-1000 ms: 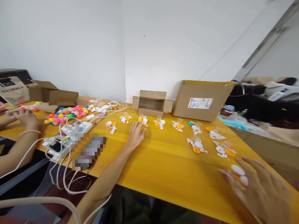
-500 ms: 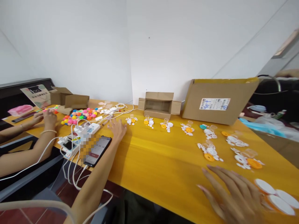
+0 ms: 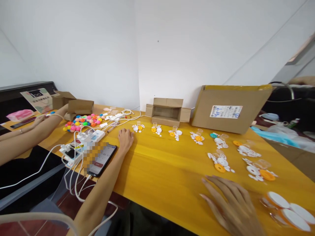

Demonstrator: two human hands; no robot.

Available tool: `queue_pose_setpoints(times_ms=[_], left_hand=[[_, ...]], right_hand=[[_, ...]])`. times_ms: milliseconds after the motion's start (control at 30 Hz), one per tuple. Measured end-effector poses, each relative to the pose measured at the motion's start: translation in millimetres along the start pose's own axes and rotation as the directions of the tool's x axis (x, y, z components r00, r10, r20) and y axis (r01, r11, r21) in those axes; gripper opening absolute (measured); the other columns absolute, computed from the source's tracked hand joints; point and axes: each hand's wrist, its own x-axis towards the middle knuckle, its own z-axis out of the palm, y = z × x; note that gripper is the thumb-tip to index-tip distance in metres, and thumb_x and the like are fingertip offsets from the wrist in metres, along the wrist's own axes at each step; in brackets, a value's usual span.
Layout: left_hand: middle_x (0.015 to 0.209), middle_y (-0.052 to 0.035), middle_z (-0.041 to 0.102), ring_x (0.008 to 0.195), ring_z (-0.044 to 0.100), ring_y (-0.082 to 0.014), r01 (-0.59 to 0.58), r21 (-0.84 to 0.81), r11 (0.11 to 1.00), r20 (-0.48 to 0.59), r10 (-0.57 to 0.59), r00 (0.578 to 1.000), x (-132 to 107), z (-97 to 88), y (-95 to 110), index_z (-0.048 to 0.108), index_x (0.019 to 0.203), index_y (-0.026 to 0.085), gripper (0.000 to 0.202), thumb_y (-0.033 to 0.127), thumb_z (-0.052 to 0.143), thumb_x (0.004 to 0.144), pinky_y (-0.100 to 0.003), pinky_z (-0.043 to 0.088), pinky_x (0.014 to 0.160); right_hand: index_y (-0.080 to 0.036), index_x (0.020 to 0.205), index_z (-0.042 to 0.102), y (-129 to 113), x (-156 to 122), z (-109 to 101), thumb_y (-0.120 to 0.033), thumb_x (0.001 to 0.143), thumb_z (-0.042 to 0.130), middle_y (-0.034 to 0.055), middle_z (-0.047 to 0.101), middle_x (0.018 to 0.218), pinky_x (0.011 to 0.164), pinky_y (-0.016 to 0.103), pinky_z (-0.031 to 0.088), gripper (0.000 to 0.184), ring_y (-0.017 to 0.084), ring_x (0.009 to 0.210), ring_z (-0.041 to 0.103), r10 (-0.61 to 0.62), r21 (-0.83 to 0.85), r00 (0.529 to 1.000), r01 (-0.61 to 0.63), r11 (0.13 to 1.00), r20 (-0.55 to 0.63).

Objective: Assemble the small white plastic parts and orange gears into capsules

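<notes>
My left hand (image 3: 126, 139) rests on the yellow table (image 3: 157, 170) with its fingers curled in, and no object shows in it. Just beyond it lies the first cluster of small white and orange plastic pieces (image 3: 137, 127) with a clear cup. To its left is a phone (image 3: 104, 161) with a timer on its screen. My right hand (image 3: 228, 203) lies palm down, fingers stretched out, holding nothing. Right of it stand three clear containers with white-topped orange lids (image 3: 294, 218). Farther up the table sits another cluster with an orange disc (image 3: 220, 167).
Several more part clusters, one with a teal disc (image 3: 213, 135), line the far and right side. An open carton (image 3: 166, 113) and a big labelled box (image 3: 228, 109) stand behind. Left are a power strip (image 3: 73, 154), cables, colourful balls (image 3: 86, 120) and another person's arms (image 3: 41, 131).
My left hand's spread fingers have curled in. My right hand has shifted slightly left, showing more of the lidded containers. The other person's arm reaches farther toward the carton on the left.
</notes>
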Motion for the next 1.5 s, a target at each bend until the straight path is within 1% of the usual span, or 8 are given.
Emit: queue_pose_setpoints(times_ms=[167,400,533,633,867,1000,1267,1500], left_hand=[[0.086,-0.0074,0.061,0.098,0.057,-0.0287,-0.124,-0.151,0.981,0.020,0.129,0.991,-7,4.1,-2,0.059,0.071,0.021,0.014,0.019,0.064,0.083,-0.048,0.047,0.092],[0.091,-0.0075,0.063,0.100,0.055,-0.0270,-0.278,-0.220,0.935,0.129,0.310,0.942,-39,-0.8,22,0.062,0.079,0.021,0.013,0.014,0.057,0.088,-0.047,0.049,0.095],[0.100,-0.0079,0.065,0.104,0.055,-0.0260,-0.384,-0.303,0.872,0.202,0.453,0.868,-60,0.7,39,0.065,0.088,0.021,0.010,0.015,0.057,0.089,-0.046,0.050,0.095],[0.104,-0.0077,0.066,0.107,0.055,-0.0252,-0.467,-0.387,0.795,0.251,0.578,0.776,-71,4.9,56,0.066,0.093,0.022,0.012,0.016,0.056,0.091,-0.045,0.049,0.096],[0.112,-0.0079,0.066,0.113,0.055,-0.0244,-0.586,-0.508,0.631,0.309,0.769,0.560,-82,16.1,100,0.067,0.109,0.025,0.023,0.020,0.051,0.095,-0.042,0.047,0.100],[0.121,-0.0071,0.064,0.116,0.057,-0.0231,-0.604,-0.563,0.563,0.306,0.822,0.481,-76,18.9,107,0.061,0.126,0.028,0.032,0.023,0.053,0.095,-0.040,0.045,0.105],[0.130,-0.0091,0.062,0.122,0.058,-0.0239,-0.516,-0.630,0.581,0.290,0.792,0.537,-62,8.8,93,0.057,0.133,0.027,0.040,0.029,0.056,0.093,-0.039,0.045,0.108],[0.128,-0.0079,0.063,0.117,0.061,-0.0225,-0.464,-0.664,0.586,0.280,0.771,0.572,-53,7.2,82,0.060,0.129,0.027,0.040,0.020,0.055,0.090,-0.037,0.050,0.103]], right_hand=[[-0.028,0.129,0.061,-4,3,7,-0.028,0.093,0.058,0.0090,0.074,0.111,0.090,0.041,0.050,0.036,0.026,0.104,0.068,-0.037,0.025,0.999,0.037,0.999,0.018],[-0.025,0.127,0.062,-8,14,10,-0.025,0.095,0.054,0.0097,0.074,0.105,0.089,0.039,0.050,0.033,0.024,0.100,0.069,-0.080,0.069,0.997,0.080,0.994,-0.002],[-0.024,0.125,0.063,-13,26,14,-0.023,0.096,0.053,0.0082,0.074,0.101,0.086,0.036,0.051,0.031,0.022,0.095,0.068,-0.058,0.107,0.998,0.060,0.992,-0.017],[-0.023,0.123,0.063,-17,35,22,-0.024,0.098,0.050,0.0083,0.074,0.102,0.085,0.036,0.052,0.029,0.022,0.095,0.068,-0.023,0.137,1.000,0.020,0.990,0.018],[-0.026,0.126,0.059,-18,51,60,-0.033,0.098,0.047,0.0102,0.070,0.110,0.088,0.043,0.056,0.031,0.026,0.101,0.067,0.174,0.258,0.973,-0.209,0.943,0.153],[-0.028,0.126,0.056,-13,62,73,-0.034,0.098,0.046,0.0098,0.068,0.116,0.091,0.045,0.057,0.030,0.027,0.106,0.066,0.263,0.362,0.935,-0.337,0.869,0.238],[-0.027,0.119,0.057,-11,92,90,-0.035,0.095,0.053,0.0089,0.067,0.118,0.096,0.045,0.054,0.026,0.026,0.110,0.064,0.270,0.558,0.908,-0.411,0.721,0.319],[-0.027,0.119,0.060,-18,111,103,-0.031,0.094,0.054,0.0089,0.067,0.118,0.096,0.043,0.054,0.026,0.026,0.111,0.063,0.225,0.585,0.921,-0.378,0.718,0.319]])
